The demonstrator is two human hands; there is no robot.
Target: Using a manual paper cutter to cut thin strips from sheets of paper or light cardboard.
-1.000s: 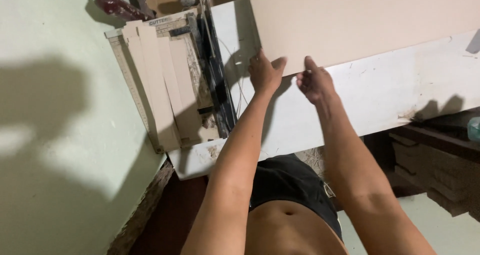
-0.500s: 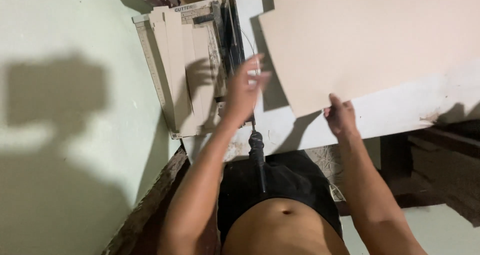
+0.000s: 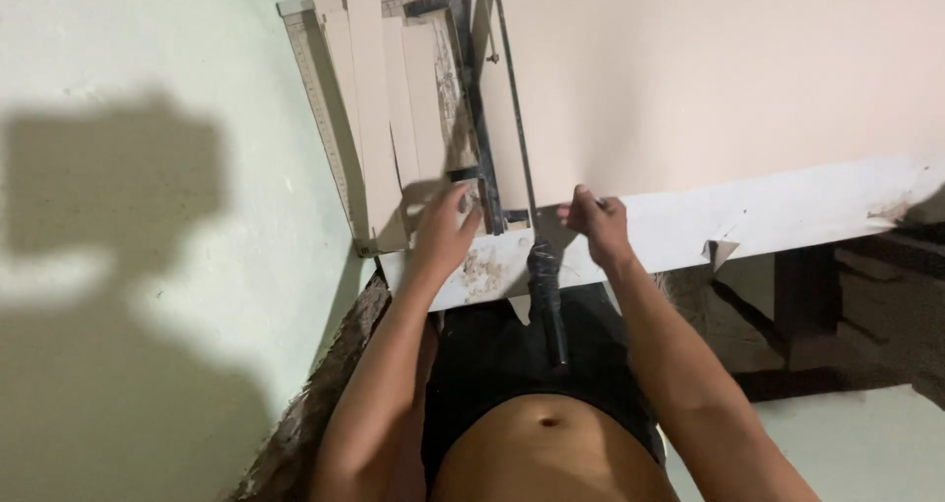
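Between the hands, the cutter's black handle (image 3: 547, 300) points back at the person. The left hand (image 3: 442, 231) rests spread on the cut strips (image 3: 379, 108). The right hand (image 3: 596, 221), nearer the handle, pinches the pale sheet (image 3: 709, 79).

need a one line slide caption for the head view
Left hand rests on the paper cutter while right hand steadies a large beige sheet.

Large sheet (image 3: 709, 79): pale peach, plain, unpatterned. Cut strips (image 3: 379, 98): same peach tone, stacked on cutter board. Cutter board (image 3: 313, 79): off-white, ruled edge with fine dark scale marks. Cutter arm (image 3: 512, 98): dark grey metal. Handle (image 3: 547, 300): black. Table (image 3: 787, 221): white, stained brown near front edge. Wall (image 3: 148, 266): pale green, crossed by grey shadows. Shorts (image 3: 492, 364): black.
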